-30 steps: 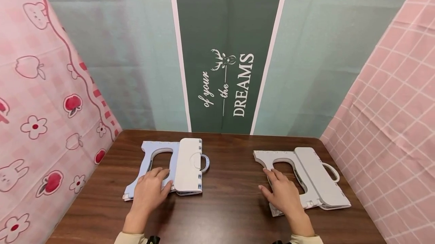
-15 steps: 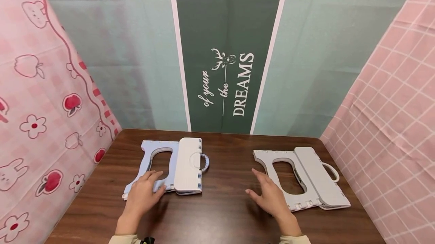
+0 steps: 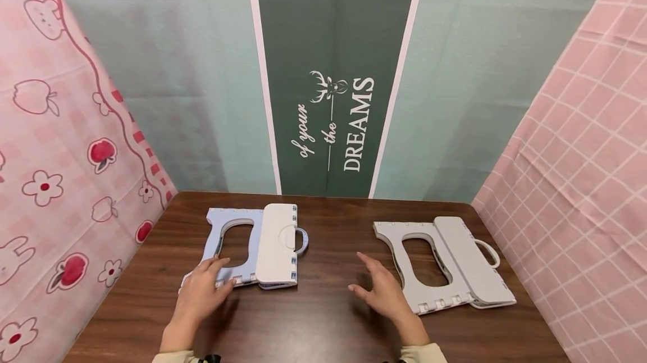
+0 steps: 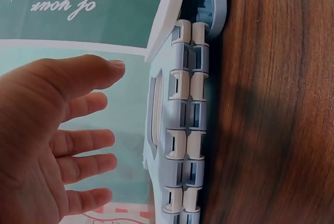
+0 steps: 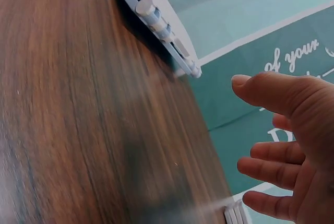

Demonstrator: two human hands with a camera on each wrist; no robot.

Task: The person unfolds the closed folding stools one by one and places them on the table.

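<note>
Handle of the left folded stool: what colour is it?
The handle is pale blue, best seen in the head view.

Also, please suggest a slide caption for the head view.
Left hand near folded blue-white stool, right hand near folded pale grey stool, both stools on brown table.

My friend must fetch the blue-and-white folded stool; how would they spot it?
Find the brown wooden table before the green hanging cloth. On its left half lies the blue-and-white folded stool. Unlike the all-pale folded stool on the right, its frame and handle loop are light blue.
</note>
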